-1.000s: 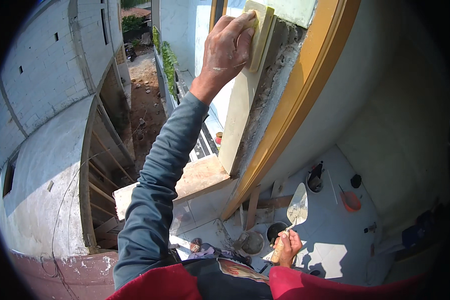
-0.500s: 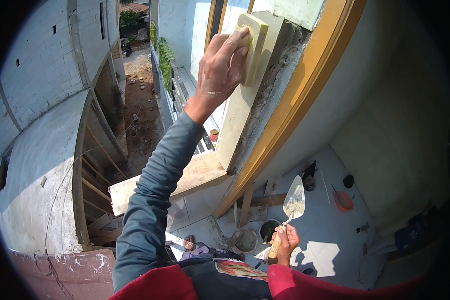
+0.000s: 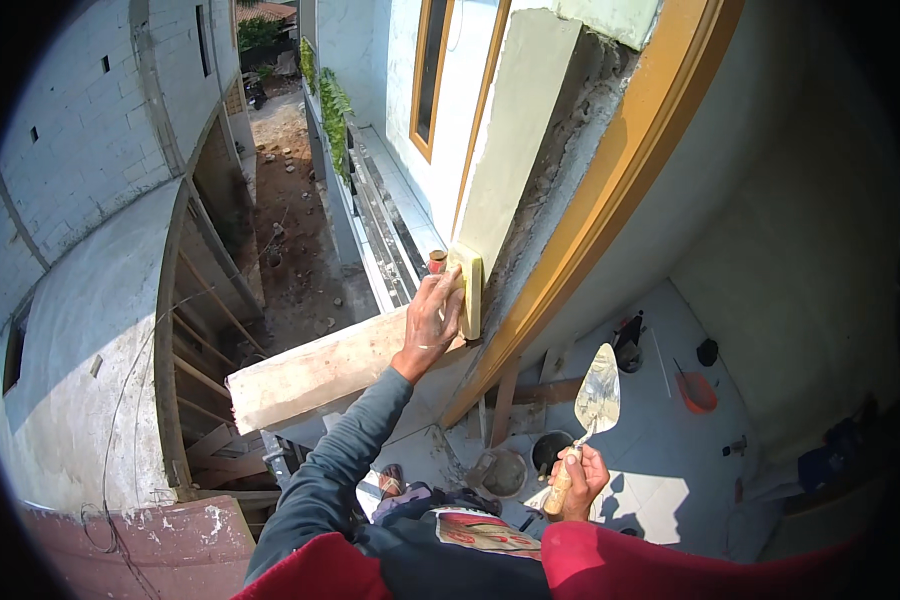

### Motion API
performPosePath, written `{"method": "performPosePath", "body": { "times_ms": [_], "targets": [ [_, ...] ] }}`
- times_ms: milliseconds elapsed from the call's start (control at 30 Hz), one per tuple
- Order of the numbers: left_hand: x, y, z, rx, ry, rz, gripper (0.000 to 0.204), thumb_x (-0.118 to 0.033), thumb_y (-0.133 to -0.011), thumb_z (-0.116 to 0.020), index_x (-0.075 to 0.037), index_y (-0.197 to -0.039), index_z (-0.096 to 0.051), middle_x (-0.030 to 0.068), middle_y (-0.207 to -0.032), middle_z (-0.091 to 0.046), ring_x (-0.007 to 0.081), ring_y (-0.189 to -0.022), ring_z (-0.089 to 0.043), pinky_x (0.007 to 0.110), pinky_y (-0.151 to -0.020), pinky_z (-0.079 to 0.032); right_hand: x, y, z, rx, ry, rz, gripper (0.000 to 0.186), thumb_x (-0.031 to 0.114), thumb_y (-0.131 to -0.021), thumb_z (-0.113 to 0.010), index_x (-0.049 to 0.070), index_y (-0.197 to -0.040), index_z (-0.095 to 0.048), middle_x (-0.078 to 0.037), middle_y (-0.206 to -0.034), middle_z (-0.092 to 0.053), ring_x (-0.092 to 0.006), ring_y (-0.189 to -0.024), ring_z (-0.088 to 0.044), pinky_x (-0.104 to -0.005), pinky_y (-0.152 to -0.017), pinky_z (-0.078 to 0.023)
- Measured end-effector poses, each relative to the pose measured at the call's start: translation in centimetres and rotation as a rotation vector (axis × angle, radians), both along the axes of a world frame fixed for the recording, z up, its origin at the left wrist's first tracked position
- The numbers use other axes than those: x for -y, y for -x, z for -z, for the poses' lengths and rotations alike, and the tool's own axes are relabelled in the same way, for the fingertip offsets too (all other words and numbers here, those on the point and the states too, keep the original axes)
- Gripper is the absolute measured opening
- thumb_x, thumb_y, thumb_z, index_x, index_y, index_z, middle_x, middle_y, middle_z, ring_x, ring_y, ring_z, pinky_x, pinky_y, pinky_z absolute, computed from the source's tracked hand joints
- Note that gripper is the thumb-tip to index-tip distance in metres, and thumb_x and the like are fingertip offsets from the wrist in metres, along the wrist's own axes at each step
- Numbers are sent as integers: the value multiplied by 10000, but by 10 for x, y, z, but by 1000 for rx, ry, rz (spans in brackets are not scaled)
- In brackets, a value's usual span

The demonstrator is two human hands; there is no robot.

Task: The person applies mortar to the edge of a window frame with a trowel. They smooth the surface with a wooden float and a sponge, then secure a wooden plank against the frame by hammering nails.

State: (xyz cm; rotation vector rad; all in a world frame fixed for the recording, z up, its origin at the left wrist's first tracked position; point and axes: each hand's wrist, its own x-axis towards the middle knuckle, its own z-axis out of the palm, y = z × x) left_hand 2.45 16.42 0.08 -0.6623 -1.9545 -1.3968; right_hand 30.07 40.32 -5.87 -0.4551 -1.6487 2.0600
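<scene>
My left hand (image 3: 431, 322) is closed around a pale yellow plastering float (image 3: 473, 292). Its flat side lies against the low end of a strip of smooth grey plaster (image 3: 520, 110) on the wall edge. Between that strip and an orange-brown wooden frame (image 3: 630, 190) runs a rough, crumbly channel (image 3: 555, 185). Lower right, my right hand (image 3: 584, 484) grips a pointing trowel (image 3: 598, 388) by its wooden handle. The blade points up, smeared with mortar, apart from the wall.
A thick pale board (image 3: 320, 372) juts out to the left below the float. Down on the tiled floor are a bucket of grey mix (image 3: 502, 473), a dark bucket (image 3: 550, 452) and an orange basin (image 3: 697, 393). An open drop to a dirt alley (image 3: 295, 240) lies left.
My left hand has brought the float down the plaster strip, from near its top to its lower end by the board. My right hand with the trowel has shifted only slightly.
</scene>
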Motion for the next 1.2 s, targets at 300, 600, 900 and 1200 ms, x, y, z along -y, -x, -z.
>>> {"method": "performPosePath", "body": {
  "times_ms": [300, 600, 900, 1200],
  "targets": [
    [11, 81, -260, -743, -20, -121, 348, -61, -931, -646, -25, -1276, -636, 148, -1005, -672, 214, -786, -659, 323, -685, -533, -3, 12, -12, -87, -62, -17, 305, 72, -885, -642, -54, -1149, -555, -147, -879, -652, -150, -575, -599, -268, -464, -510],
    [-12, 64, -163, -452, -43, -85, 378, -31, -891, -670, -1, -1266, -636, 154, -985, -661, 213, -740, -644, 324, -663, -525, -2, -3, -6, -63, -61, 33, 313, 52, -897, -614, -67, -1176, -538, -168, -893, -637, -163, -571, -587, -276, -466, -501],
    [-13, -15, 34, 234, -130, -38, 370, -55, -933, -626, 46, -1288, -601, 186, -941, -622, 263, -794, -630, 358, -742, -515, -3, 6, -16, -74, -67, 19, 286, 59, -902, -625, -67, -1151, -563, -162, -900, -643, -156, -600, -595, -280, -495, -512],
    [8, 64, -192, -545, -53, -78, 340, -75, -930, -667, -26, -1266, -648, 120, -1004, -678, 173, -856, -670, 291, -702, -542, -4, 4, -24, -122, -99, -26, 316, 67, -894, -634, -67, -1169, -559, -170, -902, -643, -161, -617, -602, -278, -502, -515]
  ]
}}
